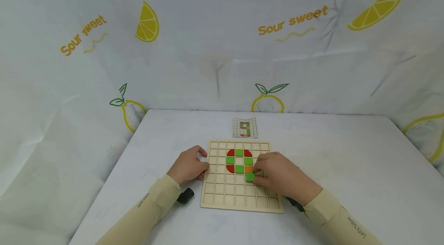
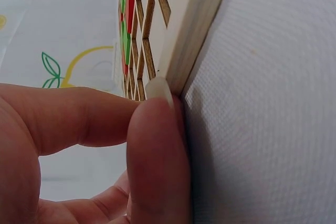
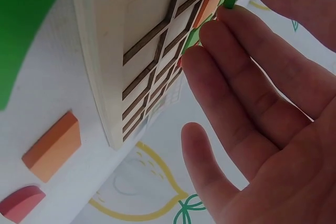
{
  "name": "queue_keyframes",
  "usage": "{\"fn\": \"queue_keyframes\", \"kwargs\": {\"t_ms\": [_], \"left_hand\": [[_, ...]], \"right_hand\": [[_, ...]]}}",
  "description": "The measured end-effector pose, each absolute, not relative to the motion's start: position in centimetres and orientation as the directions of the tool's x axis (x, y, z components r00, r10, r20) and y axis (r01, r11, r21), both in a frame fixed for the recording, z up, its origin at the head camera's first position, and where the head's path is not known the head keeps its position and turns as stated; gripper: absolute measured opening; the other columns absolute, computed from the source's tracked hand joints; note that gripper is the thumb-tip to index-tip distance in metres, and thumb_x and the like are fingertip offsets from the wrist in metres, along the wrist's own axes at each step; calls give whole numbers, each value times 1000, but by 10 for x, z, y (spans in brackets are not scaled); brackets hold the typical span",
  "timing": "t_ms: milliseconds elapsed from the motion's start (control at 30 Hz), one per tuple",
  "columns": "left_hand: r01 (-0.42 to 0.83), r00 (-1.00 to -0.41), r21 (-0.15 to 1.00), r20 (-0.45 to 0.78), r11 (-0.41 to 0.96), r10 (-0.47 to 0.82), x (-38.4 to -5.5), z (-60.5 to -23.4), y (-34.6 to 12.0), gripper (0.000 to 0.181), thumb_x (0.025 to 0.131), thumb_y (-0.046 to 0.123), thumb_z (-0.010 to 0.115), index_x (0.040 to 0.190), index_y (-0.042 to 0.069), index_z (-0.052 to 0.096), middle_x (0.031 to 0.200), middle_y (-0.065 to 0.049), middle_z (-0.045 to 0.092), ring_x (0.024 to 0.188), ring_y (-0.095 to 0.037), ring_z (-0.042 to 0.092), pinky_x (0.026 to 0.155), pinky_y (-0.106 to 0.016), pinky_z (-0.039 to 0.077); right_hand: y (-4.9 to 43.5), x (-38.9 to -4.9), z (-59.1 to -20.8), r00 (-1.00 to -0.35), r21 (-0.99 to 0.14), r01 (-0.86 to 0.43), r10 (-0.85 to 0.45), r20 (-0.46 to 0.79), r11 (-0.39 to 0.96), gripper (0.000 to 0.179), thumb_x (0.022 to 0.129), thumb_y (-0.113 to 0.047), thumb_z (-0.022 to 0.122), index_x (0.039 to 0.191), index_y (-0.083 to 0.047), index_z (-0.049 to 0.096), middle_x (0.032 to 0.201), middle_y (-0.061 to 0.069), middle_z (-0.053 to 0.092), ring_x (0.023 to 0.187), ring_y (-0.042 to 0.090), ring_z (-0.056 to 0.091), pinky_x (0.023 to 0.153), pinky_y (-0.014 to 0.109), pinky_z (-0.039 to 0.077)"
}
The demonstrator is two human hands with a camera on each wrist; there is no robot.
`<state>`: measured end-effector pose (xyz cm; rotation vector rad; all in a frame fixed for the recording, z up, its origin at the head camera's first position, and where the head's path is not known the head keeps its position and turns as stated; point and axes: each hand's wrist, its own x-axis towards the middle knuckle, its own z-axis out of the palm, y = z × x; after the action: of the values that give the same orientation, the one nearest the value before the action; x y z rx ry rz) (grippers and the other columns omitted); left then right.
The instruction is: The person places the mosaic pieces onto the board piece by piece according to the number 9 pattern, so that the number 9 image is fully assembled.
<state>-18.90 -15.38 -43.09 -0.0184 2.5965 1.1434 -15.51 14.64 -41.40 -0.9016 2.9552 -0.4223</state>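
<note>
A wooden grid board (image 1: pixel 220 189) lies in front of me with green square tiles (image 1: pixel 239 152), red rounded pieces (image 1: pixel 230 153) and an orange tile (image 1: pixel 248 168) set in a ring near its middle. Thumb and fingers of my left hand (image 1: pixel 190 165) hold the board's left edge, the thumb's nail right at the rim in the left wrist view. My right hand (image 1: pixel 279 172) pinches a green tile (image 1: pixel 250 177) between thumb and index finger, over the cell just below the orange one. Its other fingers spread over the board in the right wrist view.
Behind the board lies a small pattern card (image 1: pixel 236 127) with a coloured grid design. Beside the board, the right wrist view shows a loose orange tile (image 3: pixel 52 145), a red piece (image 3: pixel 22 203) and a green piece (image 3: pixel 26 24) close to the camera. A white printed cloth backdrop (image 1: pixel 194 75) rises behind.
</note>
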Motion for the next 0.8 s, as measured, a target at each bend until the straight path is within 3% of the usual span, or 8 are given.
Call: {"fn": "queue_keyframes", "kwargs": {"t_ms": [800], "left_hand": [[-131,-953,710,-282,692,109,-189,-430,-153,31,92,13,70,122,10,65,70,-5,71,58,-15,69,64,-28,51]], "right_hand": [[144,-154,-415,-819,-196,-571,-569,70,797,11,89,-26,86,98,-20,85,93,-13,73,91,8,67,103,46,55]]}}
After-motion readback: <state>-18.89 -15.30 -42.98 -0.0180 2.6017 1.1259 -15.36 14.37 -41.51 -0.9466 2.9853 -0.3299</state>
